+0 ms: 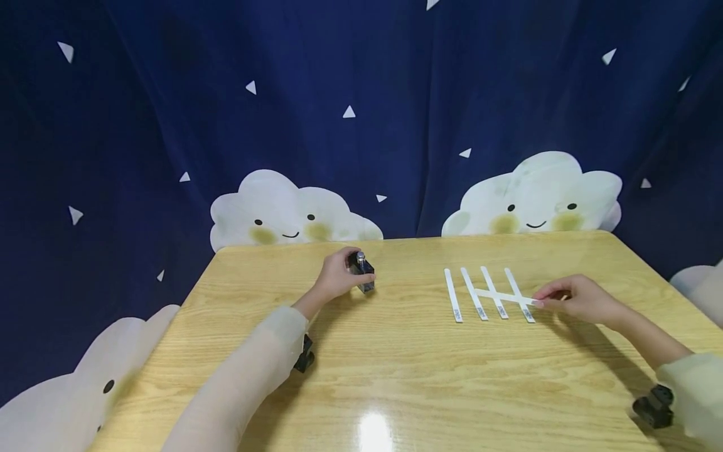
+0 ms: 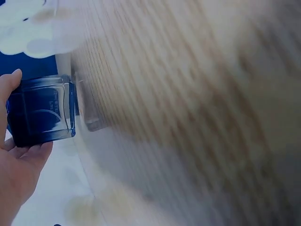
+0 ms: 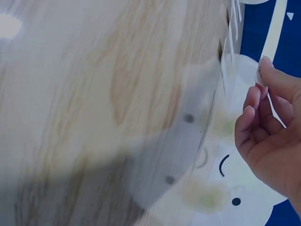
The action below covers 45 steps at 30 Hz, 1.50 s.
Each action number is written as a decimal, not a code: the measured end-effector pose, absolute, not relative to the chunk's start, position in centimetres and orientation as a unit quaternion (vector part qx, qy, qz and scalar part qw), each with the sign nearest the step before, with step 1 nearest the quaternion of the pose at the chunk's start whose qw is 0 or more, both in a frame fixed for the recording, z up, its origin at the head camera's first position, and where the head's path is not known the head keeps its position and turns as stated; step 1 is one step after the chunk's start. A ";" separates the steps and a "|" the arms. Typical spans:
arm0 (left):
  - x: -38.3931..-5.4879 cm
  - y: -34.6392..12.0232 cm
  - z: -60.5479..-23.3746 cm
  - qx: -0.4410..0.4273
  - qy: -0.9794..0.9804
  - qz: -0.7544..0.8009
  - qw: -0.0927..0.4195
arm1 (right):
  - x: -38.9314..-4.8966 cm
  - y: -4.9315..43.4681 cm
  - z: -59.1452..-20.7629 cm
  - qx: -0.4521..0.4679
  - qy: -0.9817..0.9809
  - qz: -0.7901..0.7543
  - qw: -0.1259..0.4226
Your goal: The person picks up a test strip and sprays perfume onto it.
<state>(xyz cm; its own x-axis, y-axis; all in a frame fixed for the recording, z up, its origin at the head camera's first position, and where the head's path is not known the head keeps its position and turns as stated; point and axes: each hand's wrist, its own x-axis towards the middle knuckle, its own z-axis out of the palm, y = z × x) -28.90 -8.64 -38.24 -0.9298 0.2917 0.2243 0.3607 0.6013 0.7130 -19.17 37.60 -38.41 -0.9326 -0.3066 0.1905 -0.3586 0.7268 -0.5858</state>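
Observation:
My left hand grips a dark glass perfume bottle from its left side, thumb in front and fingers behind. The silver sprayer on top is uncovered. In the left wrist view the square bottle shows a clear glass base close to the tabletop; whether they touch, I cannot tell. Between thumb and fingertips, my right hand pinches the end of a white paper strip. That strip points left, crossing over several similar white strips lying side by side on the table.
The wooden table has a glossy top that throws back light. Behind it hangs a dark blue curtain with white triangles and smiling clouds. Black wrist cameras sit at both forearms.

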 end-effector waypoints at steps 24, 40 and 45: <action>-22.7 -10.3 -34.8 -0.125 -0.759 -0.638 0.010 | -18.3 30.6 -36.4 0.129 -0.913 0.384 -0.038; -21.1 -10.9 -32.8 -0.136 -0.706 -0.695 0.003 | -18.4 29.6 -36.1 0.123 -0.907 0.401 -0.039; -20.9 -11.3 -32.8 -0.167 -0.719 -0.675 0.016 | -18.3 29.7 -36.1 0.125 -0.905 0.406 -0.034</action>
<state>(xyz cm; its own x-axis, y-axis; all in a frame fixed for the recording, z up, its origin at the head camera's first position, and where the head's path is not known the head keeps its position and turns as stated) -20.91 -11.35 -32.82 -0.9438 0.2181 0.2482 0.2615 0.0339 0.9646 -18.26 29.65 -36.15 -0.9664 -0.2539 0.0396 -0.1983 0.6388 -0.7433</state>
